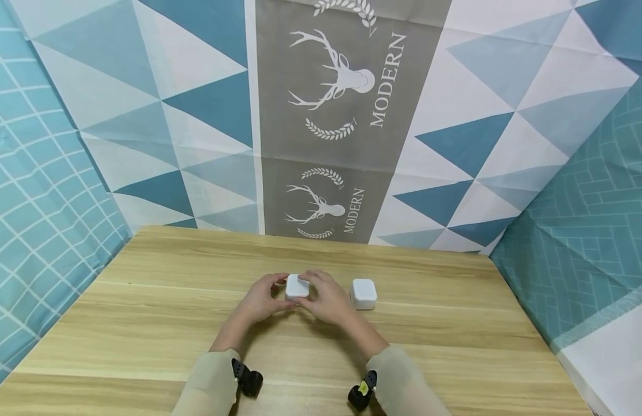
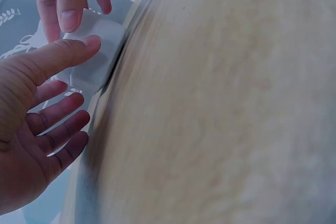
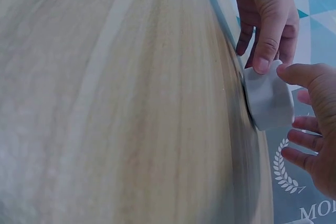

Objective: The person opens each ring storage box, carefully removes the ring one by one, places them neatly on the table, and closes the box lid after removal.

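A small white box with rounded corners [image 1: 297, 286] stands on the wooden table, between the two hands. My left hand [image 1: 259, 300] holds it from the left, thumb at the near face and fingers curving behind. From the opposite side my right hand [image 1: 328, 299] holds the same box, its thumb also on the near face. The wrist views show both thumbs close together on the white box [image 3: 270, 100], which sits at the table surface. Parts of the fingers behind it are hidden. Just right of the right hand stands a second, similar white box [image 1: 364, 292], untouched.
The wooden tabletop [image 1: 159, 323] spreads around both hands. Behind it hangs a patterned cloth [image 1: 336, 190] with deer heads and triangles. Tiled-pattern cloths flank the left and right sides. A black wrist camera is strapped to each sleeve.
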`<state>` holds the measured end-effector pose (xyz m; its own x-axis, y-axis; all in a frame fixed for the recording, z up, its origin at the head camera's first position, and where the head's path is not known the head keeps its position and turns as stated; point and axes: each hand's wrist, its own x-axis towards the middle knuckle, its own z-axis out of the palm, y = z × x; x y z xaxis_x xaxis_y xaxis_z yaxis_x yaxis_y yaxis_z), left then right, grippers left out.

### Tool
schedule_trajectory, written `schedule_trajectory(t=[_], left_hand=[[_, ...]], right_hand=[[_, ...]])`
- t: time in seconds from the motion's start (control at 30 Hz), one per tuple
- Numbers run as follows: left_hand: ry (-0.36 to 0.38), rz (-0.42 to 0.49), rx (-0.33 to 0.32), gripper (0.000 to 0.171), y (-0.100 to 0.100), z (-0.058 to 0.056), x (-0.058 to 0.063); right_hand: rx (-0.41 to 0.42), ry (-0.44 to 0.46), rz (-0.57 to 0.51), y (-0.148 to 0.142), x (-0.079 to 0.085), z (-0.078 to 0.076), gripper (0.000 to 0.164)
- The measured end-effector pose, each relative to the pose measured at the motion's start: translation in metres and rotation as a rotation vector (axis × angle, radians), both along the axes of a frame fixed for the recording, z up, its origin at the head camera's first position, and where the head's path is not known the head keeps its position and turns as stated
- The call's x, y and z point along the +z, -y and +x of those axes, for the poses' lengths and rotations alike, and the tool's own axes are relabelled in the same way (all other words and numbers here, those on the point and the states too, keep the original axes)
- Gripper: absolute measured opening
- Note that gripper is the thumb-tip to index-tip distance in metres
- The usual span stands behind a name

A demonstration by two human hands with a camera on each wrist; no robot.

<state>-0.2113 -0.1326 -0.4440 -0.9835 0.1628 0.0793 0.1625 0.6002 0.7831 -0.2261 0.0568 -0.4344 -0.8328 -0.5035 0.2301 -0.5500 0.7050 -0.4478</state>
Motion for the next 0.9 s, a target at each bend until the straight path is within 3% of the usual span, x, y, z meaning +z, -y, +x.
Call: schedule_trajectory(t=[0.9], left_hand=[[0.024,0.037,0.011,0.067,-0.0061,-0.0035,-0.0054]], right_hand=[[0.042,0.043,0.011,0.0053,-0.0066,-0.0037,0.050]])
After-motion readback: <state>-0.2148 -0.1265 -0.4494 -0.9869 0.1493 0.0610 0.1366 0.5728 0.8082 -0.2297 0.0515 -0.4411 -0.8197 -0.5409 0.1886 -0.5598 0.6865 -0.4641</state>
